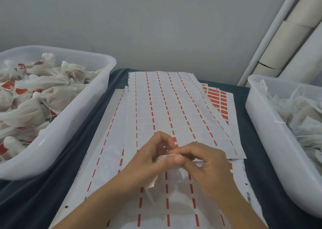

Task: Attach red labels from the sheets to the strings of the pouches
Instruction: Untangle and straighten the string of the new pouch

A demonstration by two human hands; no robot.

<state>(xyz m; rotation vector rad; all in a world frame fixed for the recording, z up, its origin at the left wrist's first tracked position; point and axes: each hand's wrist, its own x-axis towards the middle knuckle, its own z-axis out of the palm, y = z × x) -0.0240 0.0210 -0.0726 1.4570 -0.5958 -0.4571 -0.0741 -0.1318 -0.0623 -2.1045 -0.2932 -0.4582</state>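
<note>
Left hand [153,157]: low centre of the frame, fingers curled around a white pouch [153,180], its gathered neck up at the fingertips.
Right hand [205,164]: touching the left, thumb and forefinger pinched together at the pouch's neck; what sits between them is too small to tell, string or label.
Pouch: soft, thin gauze, drooping below the left palm onto the sheets, so it looks very light and floppy.
Handling: it'll crumple anywhere you squeeze it, I'd say; best held at the tied neck, where the fabric bunches firm and the string comes out.
String: fine and limp by the look of it; needs a fingertip pinch, kept taut for the label to wrap.
Sheets [165,107]: overlapping down the middle of the frame, mostly peeled, red dashes left; one with full red labels [219,101] peeks out at centre right.
Left tub [97,96]: upper left, heaped with pouches already showing red tags.
Right tub [261,117]: right edge, white pouches with no red visible.
Progress: well along, judging by the full left tub.
</note>
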